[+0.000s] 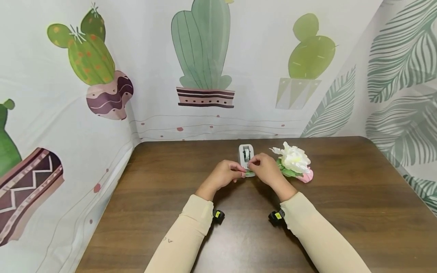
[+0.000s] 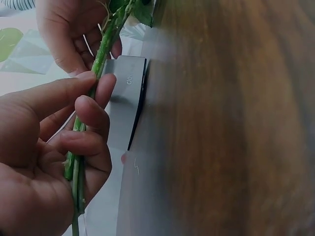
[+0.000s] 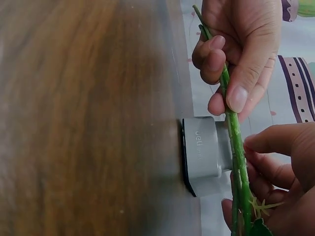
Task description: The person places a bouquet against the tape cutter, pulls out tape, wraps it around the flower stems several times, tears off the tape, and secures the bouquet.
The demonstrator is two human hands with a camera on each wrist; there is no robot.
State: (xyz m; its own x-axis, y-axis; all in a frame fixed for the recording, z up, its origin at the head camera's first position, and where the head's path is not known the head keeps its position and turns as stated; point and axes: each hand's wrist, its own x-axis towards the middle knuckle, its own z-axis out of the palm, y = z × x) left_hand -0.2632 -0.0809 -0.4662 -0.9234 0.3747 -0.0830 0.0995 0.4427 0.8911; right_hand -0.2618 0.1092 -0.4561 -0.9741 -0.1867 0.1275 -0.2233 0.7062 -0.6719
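Observation:
Green flower stems (image 2: 102, 54) lie across both hands in front of the tape dispenser. My left hand (image 1: 223, 175) grips the lower stems, pinching them between thumb and forefinger, other fingers curled round them. Higher up, nearer the blooms, my right hand (image 1: 268, 170) has its fingers curled about the same stems, fingertips right at them. A large white flower (image 1: 295, 158) with green leaves (image 1: 289, 173) shows beyond the right hand, a pink flower (image 1: 308, 176) partly hidden under it. Close behind the fingers stands a small grey-white tape dispenser (image 1: 246, 149) holding a roll of tape.
Everything is over a brown wooden table (image 1: 164, 167). Behind it hangs a white cloth (image 1: 150, 76) printed with cacti and leaves. Each wrist carries a small black camera, one at the left cuff (image 1: 218, 216) and one at the right cuff (image 1: 275, 217).

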